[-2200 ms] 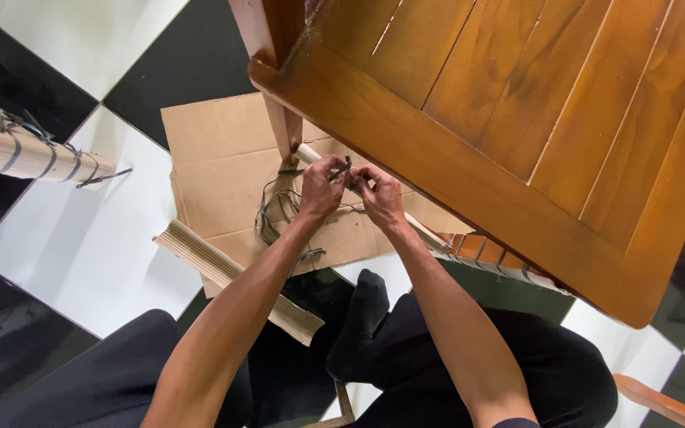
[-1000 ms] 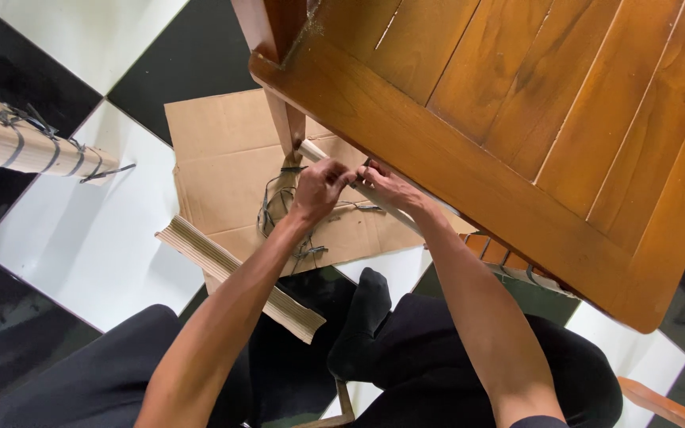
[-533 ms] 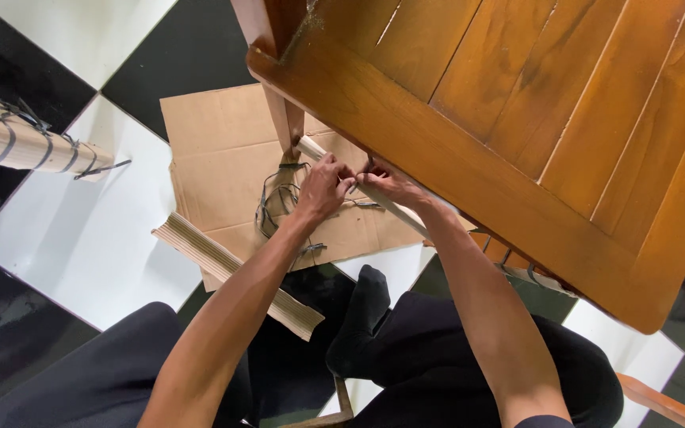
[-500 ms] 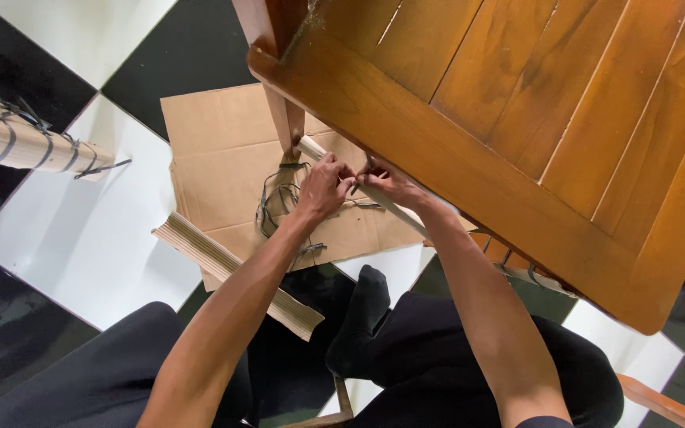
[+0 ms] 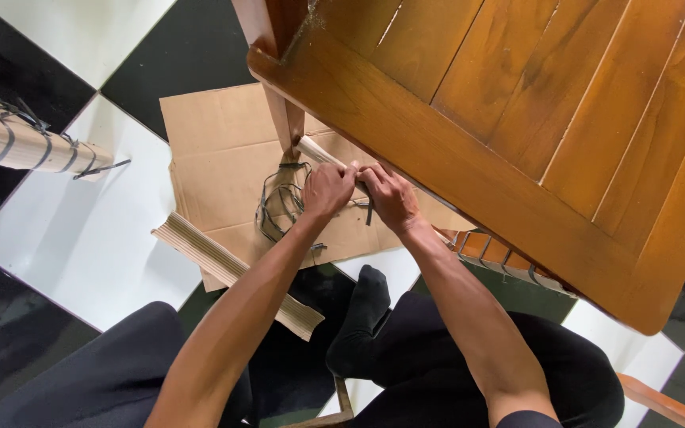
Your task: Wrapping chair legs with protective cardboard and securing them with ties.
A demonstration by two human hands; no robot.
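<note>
My left hand (image 5: 326, 190) and my right hand (image 5: 391, 198) meet, fingers closed, on a thin dark strap (image 5: 367, 210) around the pale wrapped lower rail (image 5: 315, 151) of a wooden table (image 5: 517, 119). The rail runs from the table leg (image 5: 285, 119) toward the lower right, where more dark straps (image 5: 501, 260) bind it. A tangle of loose dark straps (image 5: 277, 208) lies just left of my left hand on flat cardboard (image 5: 216, 150).
A folded cardboard corner strip (image 5: 231, 273) lies on the black and white tiled floor by my knee. Another wrapped, strapped leg (image 5: 25, 143) sticks in from the left. My black-socked foot (image 5: 358, 317) rests below the hands.
My right hand has drawn back out from under the table edge toward me, pulling the strap end with it. My left hand stays on the rail.
</note>
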